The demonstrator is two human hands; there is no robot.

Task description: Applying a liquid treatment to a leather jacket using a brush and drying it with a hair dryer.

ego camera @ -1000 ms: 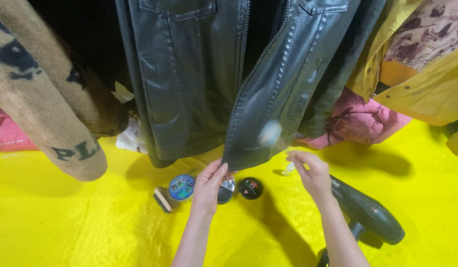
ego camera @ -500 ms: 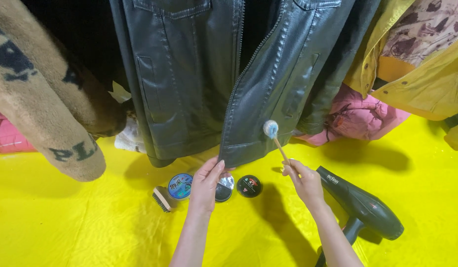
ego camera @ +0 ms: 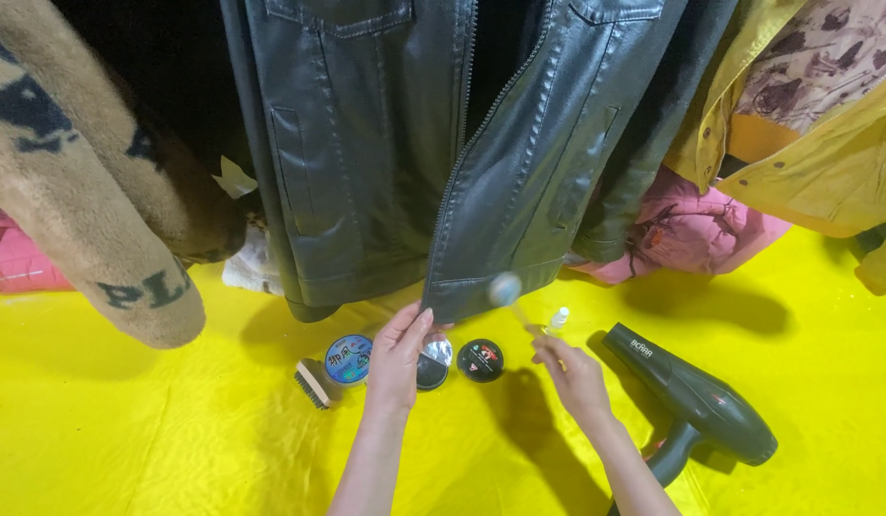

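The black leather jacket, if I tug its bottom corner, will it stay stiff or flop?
Probably flop: the black leather jacket hangs freely, and its hem bends where the left hand pinches it. It likely swings rather than holds shape, and looks fairly heavy.

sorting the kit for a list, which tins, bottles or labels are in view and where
Blue-lidded tin: round, pictured label, left of left hand.
Black tin: round, red-and-white label, between the hands.
Open tin: round, silvery inside, beside left hand.
Small bottle: clear, white cap, above right hand.
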